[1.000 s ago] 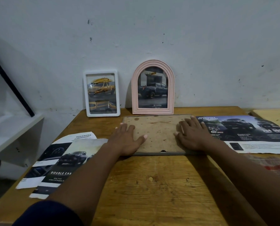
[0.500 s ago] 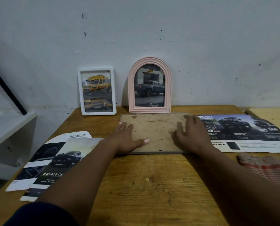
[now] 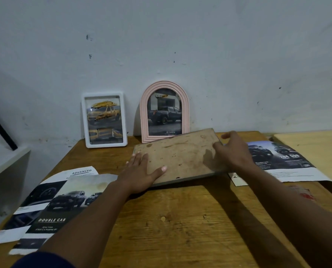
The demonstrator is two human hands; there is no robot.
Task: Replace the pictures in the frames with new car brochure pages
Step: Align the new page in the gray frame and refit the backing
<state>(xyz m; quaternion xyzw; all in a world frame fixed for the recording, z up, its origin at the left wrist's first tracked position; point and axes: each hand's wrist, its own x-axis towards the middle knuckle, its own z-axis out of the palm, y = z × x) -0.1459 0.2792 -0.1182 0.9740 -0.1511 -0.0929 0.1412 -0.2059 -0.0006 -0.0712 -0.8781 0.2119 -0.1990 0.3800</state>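
My left hand [image 3: 140,171] lies flat on the face-down brown-backed rectangular frame [image 3: 177,156] near the surface's [image 3: 171,219] far edge; my right hand [image 3: 232,151] grips its raised right edge. I'd tip slowly, left palm anchoring.

Dim, bluish indoor light, soft shadows cast under the forearms onto the wooden table [image 3: 180,219], glare smeared across the white frame [image 3: 104,119], edges bowed by the wide lens, slight motion blur.

A wooden table [image 3: 180,225] is seen against the wall. On it are stood a white frame [image 3: 104,119] and a pink arched frame [image 3: 164,111]; brochure pages [image 3: 51,206] are spread at left, a brochure spread [image 3: 283,161] at right, beside what may be a red-striped cloth [image 3: 301,193].
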